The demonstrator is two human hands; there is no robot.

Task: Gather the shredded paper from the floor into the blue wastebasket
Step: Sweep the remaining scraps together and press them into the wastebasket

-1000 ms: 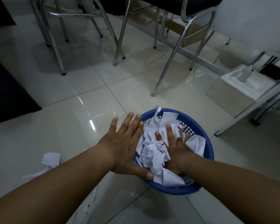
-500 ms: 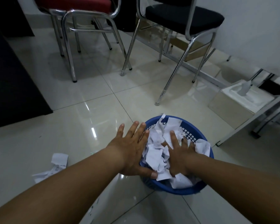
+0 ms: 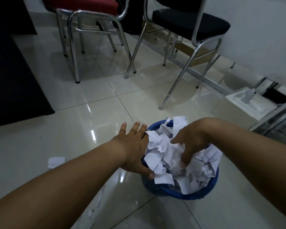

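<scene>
The blue wastebasket (image 3: 203,194) stands on the tiled floor near the bottom middle, heaped above its rim with white paper scraps (image 3: 165,152). My left hand (image 3: 134,146) lies flat against the basket's left rim, fingers spread, thumb on the rim. My right hand (image 3: 190,142) hovers over the pile with fingers curled downward, touching the top scraps; whether it grips any is unclear. One loose paper scrap (image 3: 55,161) lies on the floor to the left, and small bits (image 3: 91,214) lie under my left forearm.
A red-seated chrome chair (image 3: 82,19) and a black-seated chrome chair (image 3: 190,25) stand behind the basket. A white box (image 3: 244,106) sits at the right by metal table legs. A dark mat (image 3: 15,76) covers the floor at left.
My right hand has lifted from pressing flat on the paper and now curls above the pile. The camera has tilted up, showing more of the chairs. My left hand stays at the rim.
</scene>
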